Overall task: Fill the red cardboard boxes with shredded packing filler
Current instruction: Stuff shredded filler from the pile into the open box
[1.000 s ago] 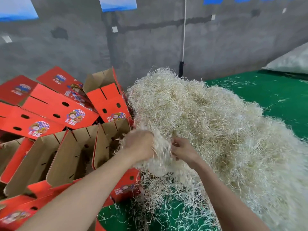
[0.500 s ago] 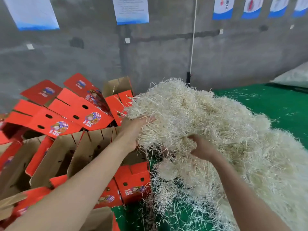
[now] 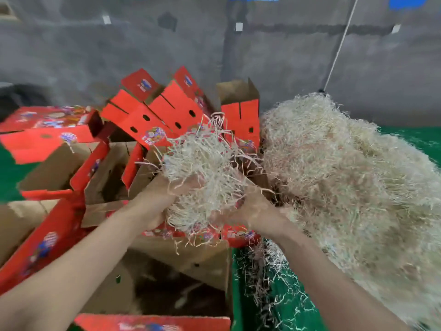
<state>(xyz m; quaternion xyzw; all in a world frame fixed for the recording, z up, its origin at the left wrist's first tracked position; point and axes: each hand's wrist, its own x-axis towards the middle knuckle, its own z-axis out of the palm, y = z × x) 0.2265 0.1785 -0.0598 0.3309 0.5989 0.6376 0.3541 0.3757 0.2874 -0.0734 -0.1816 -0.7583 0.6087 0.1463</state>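
A big mound of shredded filler (image 3: 346, 175), pale, wiry and tangled, slumps across the green surface (image 3: 288, 297) on the right. Glossy red cardboard boxes (image 3: 152, 115), dull brown inside, lie tumbled on the left. The left hand (image 3: 162, 194) and right hand (image 3: 255, 209) clutch a frizzy clump (image 3: 205, 168) between them, above the nearest open box (image 3: 202, 259).

We see boxes (image 3: 152, 115) of cardboard, printed red outside, plain matt brown inside. Right of the boxes, the shredded filler (image 3: 346, 175) looks like thin, crinkled, pale paper strands. Behind the boxes, the wall (image 3: 71, 56) looks like rough grey concrete.
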